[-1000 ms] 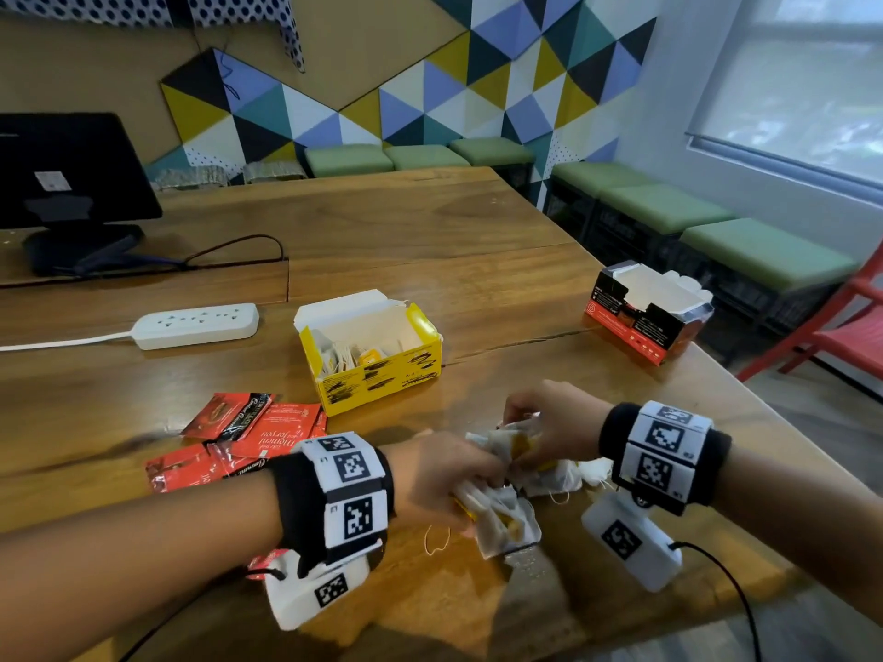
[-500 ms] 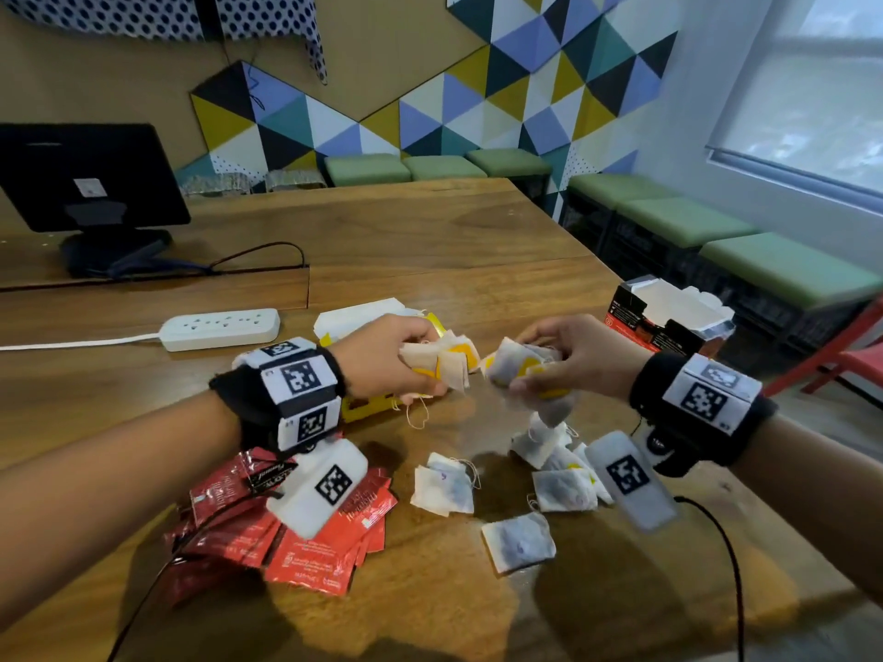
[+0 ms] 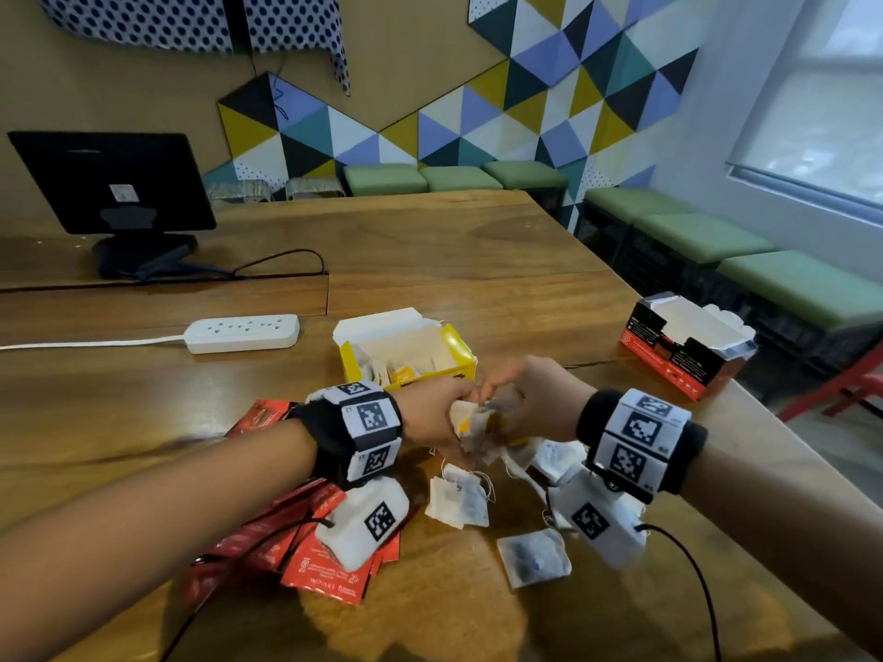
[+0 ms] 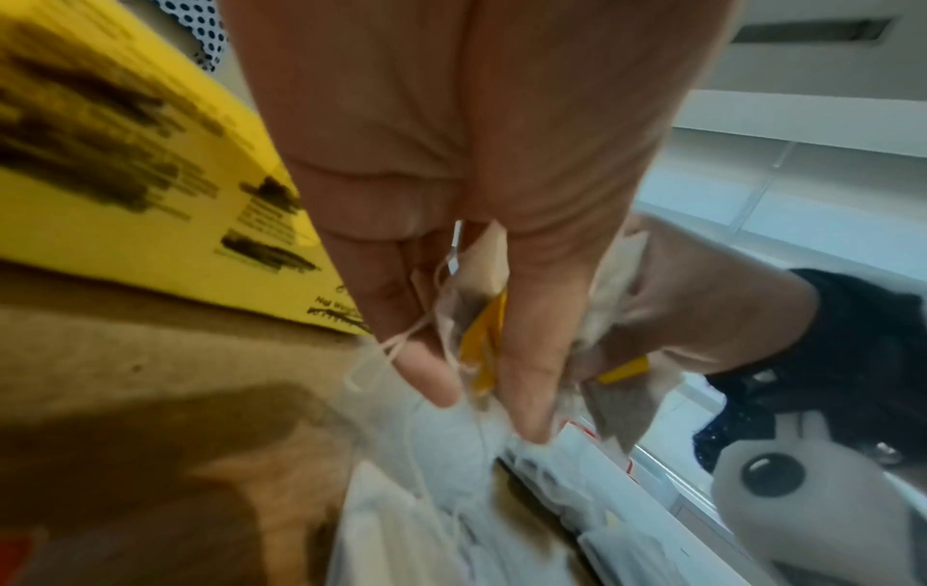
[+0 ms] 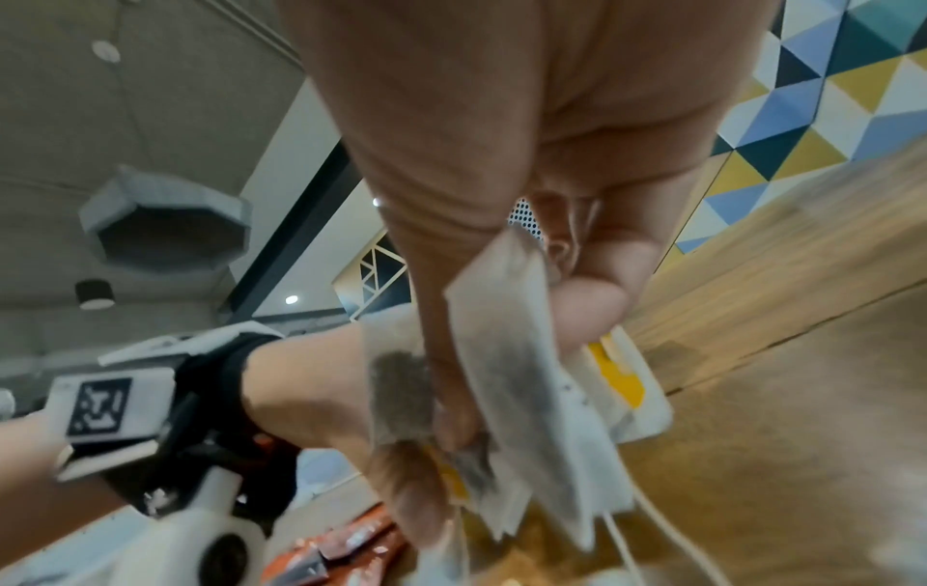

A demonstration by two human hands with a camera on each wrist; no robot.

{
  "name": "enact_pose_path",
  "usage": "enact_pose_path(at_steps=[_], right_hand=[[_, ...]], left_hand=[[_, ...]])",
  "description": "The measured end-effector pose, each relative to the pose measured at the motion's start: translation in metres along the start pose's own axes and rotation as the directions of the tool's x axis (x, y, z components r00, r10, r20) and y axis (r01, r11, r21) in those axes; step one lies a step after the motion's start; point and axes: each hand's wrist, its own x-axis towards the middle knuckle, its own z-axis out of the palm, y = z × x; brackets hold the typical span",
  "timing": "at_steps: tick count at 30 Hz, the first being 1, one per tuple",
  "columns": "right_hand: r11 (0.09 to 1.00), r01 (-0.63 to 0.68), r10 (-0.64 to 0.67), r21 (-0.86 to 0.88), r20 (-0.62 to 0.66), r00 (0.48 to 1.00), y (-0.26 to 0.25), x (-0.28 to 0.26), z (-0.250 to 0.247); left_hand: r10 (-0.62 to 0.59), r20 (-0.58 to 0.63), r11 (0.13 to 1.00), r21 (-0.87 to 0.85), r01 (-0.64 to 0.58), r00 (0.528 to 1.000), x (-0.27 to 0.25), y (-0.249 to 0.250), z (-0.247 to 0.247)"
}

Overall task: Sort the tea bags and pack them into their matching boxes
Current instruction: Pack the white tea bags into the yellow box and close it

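Both hands meet just in front of the open yellow box (image 3: pixel 408 353). My left hand (image 3: pixel 442 410) grips a bunch of white tea bags with yellow tags (image 4: pixel 481 341). My right hand (image 3: pixel 530 398) pinches more of the same tea bags (image 5: pixel 527 380), pressed against the left hand's bunch. Loose white tea bags (image 3: pixel 461 501) lie on the table below the hands. Red sachets (image 3: pixel 325 561) are piled under my left wrist. The open red and black box (image 3: pixel 683 348) stands at the right table edge.
A white power strip (image 3: pixel 243 332) and its cord lie left of the yellow box. A black monitor (image 3: pixel 114 183) stands at the back left. Green benches (image 3: pixel 707 241) line the wall; a red chair (image 3: pixel 845 389) is beyond the table's right edge.
Both hands lifted bunches of tea bags off the table, then came together in front of the yellow box. Several loose bags stayed on the table.
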Motion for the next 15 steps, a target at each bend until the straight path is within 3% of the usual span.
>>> enact_pose_path(at_steps=[3,8,12,15], right_hand=[[0.998,-0.037,0.038,-0.042,0.021,0.999,0.005,0.006,0.005],[0.991,-0.057,0.067,-0.124,0.08,0.995,0.011,0.016,0.014],[0.982,-0.054,0.069,-0.179,0.074,0.995,0.013,0.018,0.019],[0.976,-0.046,0.062,-0.214,0.066,0.996,0.012,0.021,0.019]], left_hand=[[-0.009,0.003,1.0,0.026,0.009,1.0,0.004,-0.002,0.002],[-0.071,-0.128,0.997,0.029,0.076,0.989,0.007,-0.007,0.006],[0.021,-0.178,0.968,0.251,0.025,0.984,0.001,-0.007,0.003],[0.067,-0.205,0.945,0.326,0.004,0.976,-0.01,-0.007,-0.002]])
